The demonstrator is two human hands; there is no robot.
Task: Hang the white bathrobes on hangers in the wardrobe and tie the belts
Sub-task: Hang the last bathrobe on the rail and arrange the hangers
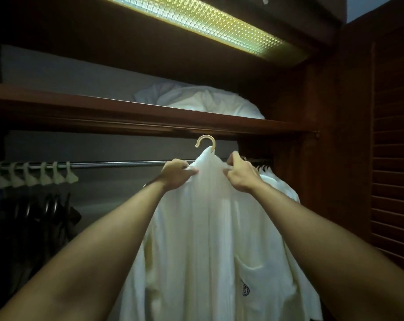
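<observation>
Pinching white cloth on both sides of the collar: left hand [176, 173] with fingers curled into the fabric at the left shoulder of the bathrobe [210, 239], right hand [239, 174] with fingers and thumb clenched on a fold at the right shoulder. Held up in the middle of the wardrobe, in front of the rail [117, 165] and just below the shelf [126, 110]. Poking out of the collar between the two hands, a pale plastic hanger hook [205, 142], raised above the rail and not hooked on it. Draped straight down from the grip, front panels together, with a chest pocket [247, 272] on the right bearing a small dark emblem. Bare forearms reaching in from the near lower corners.

Crowded on the rail just right of the held robe, more white bathrobes [277, 181] on hangers, partly hidden behind the right hand. Bunched at the far left of the rail, a row of empty pale hangers [34, 174], with dark hangers [52, 205] lower down beneath them. Heaped on the shelf above, white bedding [208, 100]. Glowing across the top, a ribbed light panel [196, 22]. Standing at the right edge, a louvred wooden door [395, 158].
</observation>
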